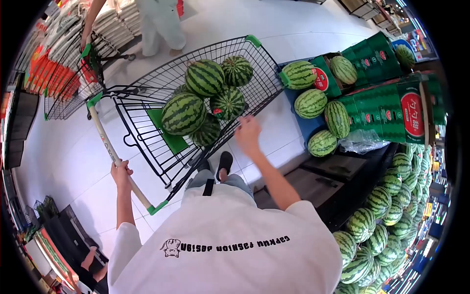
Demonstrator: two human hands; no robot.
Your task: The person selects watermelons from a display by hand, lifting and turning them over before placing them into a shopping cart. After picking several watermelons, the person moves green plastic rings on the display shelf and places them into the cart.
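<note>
My left hand (pixel 121 173) is wrapped round the pale handle bar (pixel 105 134) of a black wire shopping cart (pixel 169 73) with green corner pieces. My right hand (pixel 248 134) is beside the cart's near side, fingers loosely bent and a little apart, fingertips right at the rim. Several striped watermelons lie in the cart: a large one (pixel 183 113) at the left, another (pixel 204 78) behind it, and a round one (pixel 227 103) with a small red mark close to my right hand. A green panel (pixel 169 134) shows under the left watermelon.
Loose watermelons (pixel 310 103) sit beside green printed boxes (pixel 377 115) to the right. Below them a big heap of watermelons (pixel 377 240) fills a dark stand (pixel 342 171). At the upper left a person (pixel 159 24) stands by a second cart (pixel 63 100) and stacked bags (pixel 54 54).
</note>
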